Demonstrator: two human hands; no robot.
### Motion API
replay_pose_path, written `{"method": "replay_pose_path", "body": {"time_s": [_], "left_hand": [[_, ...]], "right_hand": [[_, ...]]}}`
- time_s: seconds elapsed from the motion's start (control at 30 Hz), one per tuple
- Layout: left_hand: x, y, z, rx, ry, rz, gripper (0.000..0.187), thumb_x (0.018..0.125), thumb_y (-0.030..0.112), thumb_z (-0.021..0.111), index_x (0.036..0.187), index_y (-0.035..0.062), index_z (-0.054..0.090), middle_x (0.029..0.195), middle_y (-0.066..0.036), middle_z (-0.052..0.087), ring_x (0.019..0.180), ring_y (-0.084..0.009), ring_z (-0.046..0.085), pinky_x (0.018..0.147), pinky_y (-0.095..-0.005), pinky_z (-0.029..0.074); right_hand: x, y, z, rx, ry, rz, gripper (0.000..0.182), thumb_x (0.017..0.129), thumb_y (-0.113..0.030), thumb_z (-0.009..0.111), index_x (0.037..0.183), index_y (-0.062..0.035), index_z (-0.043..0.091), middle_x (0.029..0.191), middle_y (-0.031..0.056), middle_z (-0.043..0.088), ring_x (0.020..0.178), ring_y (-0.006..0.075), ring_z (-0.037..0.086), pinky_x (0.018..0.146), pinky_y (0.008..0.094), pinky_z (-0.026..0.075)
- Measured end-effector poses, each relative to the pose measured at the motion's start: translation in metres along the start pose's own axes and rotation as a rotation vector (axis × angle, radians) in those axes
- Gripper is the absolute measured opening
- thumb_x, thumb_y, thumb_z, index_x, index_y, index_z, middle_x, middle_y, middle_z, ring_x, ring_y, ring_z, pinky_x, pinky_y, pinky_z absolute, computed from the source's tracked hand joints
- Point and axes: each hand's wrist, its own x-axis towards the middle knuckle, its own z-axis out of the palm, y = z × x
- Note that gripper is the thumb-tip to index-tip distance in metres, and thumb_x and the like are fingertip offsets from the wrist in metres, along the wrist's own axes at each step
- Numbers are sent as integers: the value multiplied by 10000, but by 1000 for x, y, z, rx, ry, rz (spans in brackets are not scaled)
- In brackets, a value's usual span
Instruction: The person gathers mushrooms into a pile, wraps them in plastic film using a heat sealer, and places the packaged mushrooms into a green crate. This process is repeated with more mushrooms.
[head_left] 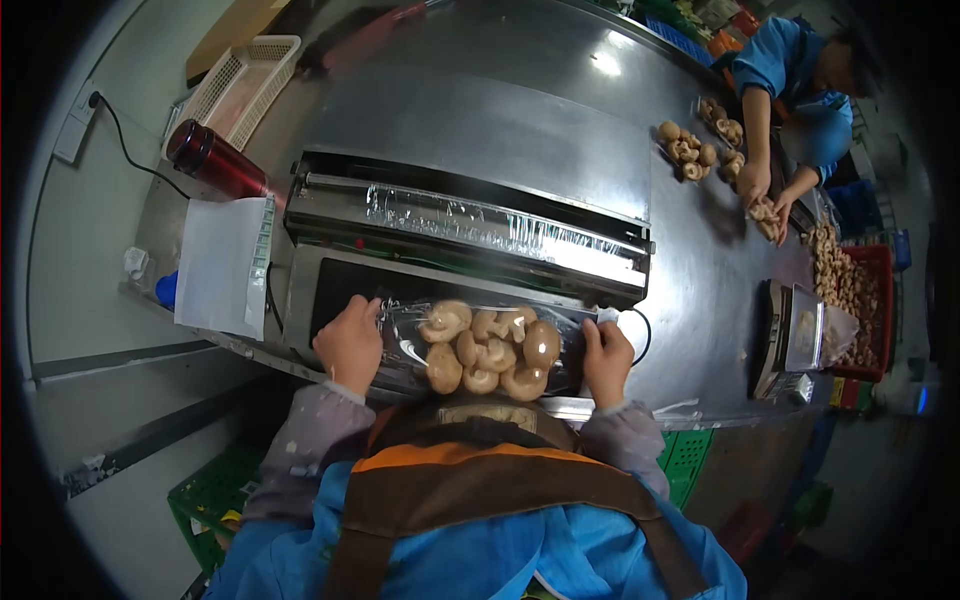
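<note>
A tray of brown mushrooms (482, 352) lies close in front of my body, at the front of the wrapping machine (335, 290). Clear cling film (402, 350) stretches across the mushrooms and shines in places. My left hand (352, 342) is closed on the film's left end, thumb and fingers pinched together. On the other side, my right hand (607, 362) grips the film's right end. The tray itself is mostly hidden under the mushrooms and film. Behind them, a roll of cling film (500, 232) sits in the machine.
Left stand a red thermos (218, 160), a white sheet (222, 262) and a cream basket (245, 85). At right, a co-worker (790, 110) handles mushrooms beside several mushroom piles (687, 152), a scale (790, 335) and a red crate (872, 300) of mushrooms.
</note>
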Motion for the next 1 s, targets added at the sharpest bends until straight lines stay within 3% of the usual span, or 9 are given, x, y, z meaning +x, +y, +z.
{"method": "replay_pose_path", "body": {"time_s": [0.13, 0.2, 0.27, 0.33, 0.4, 0.53, 0.67, 0.8, 1.0], "left_hand": [[28, 26, 29, 148, 140, 350, 257, 865, 249, 556, 665, 101, 492, 627, -75, 573, 641, -272, 597, 528, -395, 453], [33, 39, 24, 131, 27, 208, 245, 873, 236, 546, 668, 106, 511, 665, -79, 572, 652, -233, 598, 535, -344, 467], [17, 52, 37, -1480, -365, -470, 242, 849, 295, 586, 751, 79, 537, 662, -68, 545, 652, -215, 583, 549, -341, 441], [-4, 64, -10, -1022, -325, 669, 192, 861, 215, 603, 890, 26, 587, 736, -11, 538, 670, -82, 522, 633, -243, 452], [-30, 76, 4, -1877, -1064, 53, 413, 805, 341, 675, 1036, 27, 537, 921, -52, 568, 721, -94, 470, 699, -259, 428], [-49, 118, -51, -1750, -823, 330, 377, 888, 248, 594, 1151, 15, 458, 1002, -65, 530, 774, -96, 477, 748, -266, 441], [-85, 124, -23, -1925, -1896, 152, 342, 939, 336, 476, 1159, 74, 481, 1124, -106, 515, 839, -139, 550, 754, -263, 488], [-124, 101, 42, -2057, -1623, 337, 342, 941, 346, 445, 1189, 116, 492, 1080, -110, 551, 785, -166, 587, 693, -269, 514], [-219, 59, -115, -2575, -244, -586, 541, 915, 503, 416, 1314, 144, 345, 1242, -84, 488, 1149, -245, 481, 962, -391, 401]], "right_hand": [[3, -35, 48, -780, 168, -727, 261, 847, -220, 612, 683, -68, 478, 633, 118, 524, 569, 277, 552, 509, 398, 409], [27, -1, 63, -33, -54, -265, 208, 870, -183, 592, 715, -84, 496, 584, 69, 482, 530, 193, 523, 506, 339, 408], [-28, -100, 59, 453, -799, -228, 131, 849, 6, 476, 969, -47, 483, 914, 52, 490, 825, 147, 469, 707, 266, 414], [-69, -114, 50, 157, -789, -439, 89, 847, -23, 479, 935, -30, 482, 894, 64, 490, 814, 179, 487, 716, 299, 430], [-80, -96, 28, 317, -1040, -128, 139, 835, -98, 526, 950, -27, 493, 917, 73, 507, 822, 180, 506, 706, 305, 441], [-41, -65, 13, -293, -1599, -97, 301, 813, -248, 621, 979, -21, 516, 962, 90, 541, 839, 181, 543, 686, 317, 461], [-28, -165, 25, -402, -1289, -197, 558, 784, -425, 671, 1143, -29, 513, 1017, 141, 596, 879, 235, 606, 718, 355, 486], [-78, -237, 34, -379, -1956, -802, 699, 725, -226, 771, 1284, 1, 416, 1043, 112, 621, 914, 172, 619, 788, 268, 468], [-95, -160, 74, 47, -1693, 12, 494, 830, -101, 625, 1268, 9, 423, 1015, 82, 594, 890, 142, 583, 796, 278, 484]]}}
